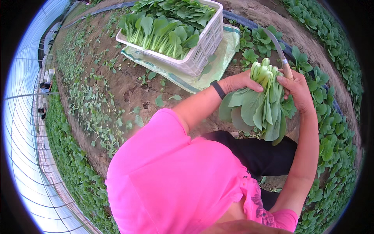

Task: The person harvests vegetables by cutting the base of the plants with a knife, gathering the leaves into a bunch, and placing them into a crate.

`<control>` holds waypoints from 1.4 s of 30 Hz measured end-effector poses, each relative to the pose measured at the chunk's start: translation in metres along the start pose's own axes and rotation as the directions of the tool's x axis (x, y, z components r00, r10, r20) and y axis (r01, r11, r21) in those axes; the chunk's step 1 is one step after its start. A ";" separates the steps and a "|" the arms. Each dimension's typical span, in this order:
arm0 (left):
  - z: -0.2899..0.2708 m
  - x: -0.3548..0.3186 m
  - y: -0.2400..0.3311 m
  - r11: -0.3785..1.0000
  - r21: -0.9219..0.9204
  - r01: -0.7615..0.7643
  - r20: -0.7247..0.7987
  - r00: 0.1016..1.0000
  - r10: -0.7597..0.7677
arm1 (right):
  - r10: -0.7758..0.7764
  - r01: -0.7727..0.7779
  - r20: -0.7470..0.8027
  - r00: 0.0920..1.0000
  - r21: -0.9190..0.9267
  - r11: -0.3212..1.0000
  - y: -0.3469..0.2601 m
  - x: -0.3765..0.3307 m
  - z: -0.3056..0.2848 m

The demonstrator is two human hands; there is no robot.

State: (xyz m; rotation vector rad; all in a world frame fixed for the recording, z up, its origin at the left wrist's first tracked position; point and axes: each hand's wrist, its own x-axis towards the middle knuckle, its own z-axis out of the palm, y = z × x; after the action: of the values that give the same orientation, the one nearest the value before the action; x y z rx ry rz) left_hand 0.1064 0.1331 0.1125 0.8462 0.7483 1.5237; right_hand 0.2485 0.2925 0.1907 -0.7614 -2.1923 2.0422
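My left hand (243, 81), a dark band on its wrist, is closed around a bunch of bok choy (255, 107). The pale stem ends point up and away from me, and the broad green leaves hang down over my dark trousers. In my right hand (300, 90) is a sickle (286, 68) with a wooden handle and a curved metal blade pointing up, away from the bunch. The right thumb rests against the stems on their right side. Some fingers of both hands are hidden behind the leaves and the handle.
Ahead to the left, a white plastic crate (200, 52) full of bok choy stands on a flattened pale green sack (224, 58). Growing plants (327, 144) line the right side, with a dark hose (233, 16) beyond the crate. Two people are far off left.
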 end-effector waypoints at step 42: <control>0.018 -0.049 0.093 0.651 0.722 -0.236 -0.234 0.802 0.550 | -0.187 0.216 -0.122 0.975 0.294 0.931 -0.037 -0.010 0.042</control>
State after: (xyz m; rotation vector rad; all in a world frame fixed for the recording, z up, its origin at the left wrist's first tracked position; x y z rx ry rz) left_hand 0.0754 0.0731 0.1960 1.2850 1.5970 1.9110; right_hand 0.2306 0.2493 0.2238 -0.5575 -1.7623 2.1214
